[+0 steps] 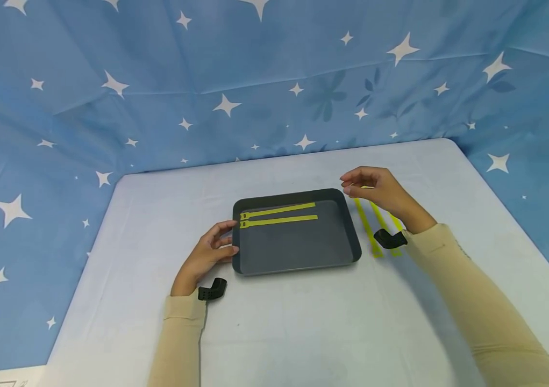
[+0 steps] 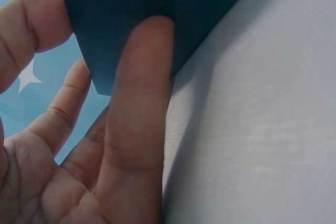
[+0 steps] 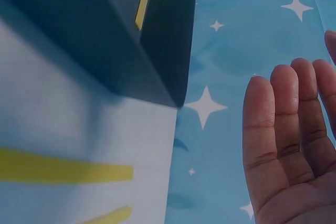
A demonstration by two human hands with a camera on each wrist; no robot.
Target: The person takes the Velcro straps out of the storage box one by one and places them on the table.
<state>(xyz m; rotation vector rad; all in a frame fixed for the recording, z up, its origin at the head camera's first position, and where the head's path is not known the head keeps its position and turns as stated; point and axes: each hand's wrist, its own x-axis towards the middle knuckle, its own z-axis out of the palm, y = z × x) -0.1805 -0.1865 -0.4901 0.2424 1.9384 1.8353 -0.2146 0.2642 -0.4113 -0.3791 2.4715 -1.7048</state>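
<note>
A dark grey rectangular tray [image 1: 298, 247] sits on the white table. Two yellow cable straps [image 1: 279, 220] with slotted heads lie side by side in its upper part. At the tray's left rim, my left hand [image 1: 208, 255] holds the side wall. In the left wrist view its thumb [image 2: 144, 77] presses the outer wall and the index finger reaches the rim edge. My right hand [image 1: 373, 188] hovers by the tray's far right corner, fingers bent loosely and nothing between them. Below it, more yellow straps [image 1: 366, 228] lie on the table, partly hidden by the hand and wrist.
A white cloth [image 1: 274, 333] covers the table. Behind and beside it hangs a blue curtain [image 1: 158, 64] with white stars. Each wrist carries a black camera mount, such as the left one [image 1: 212, 289].
</note>
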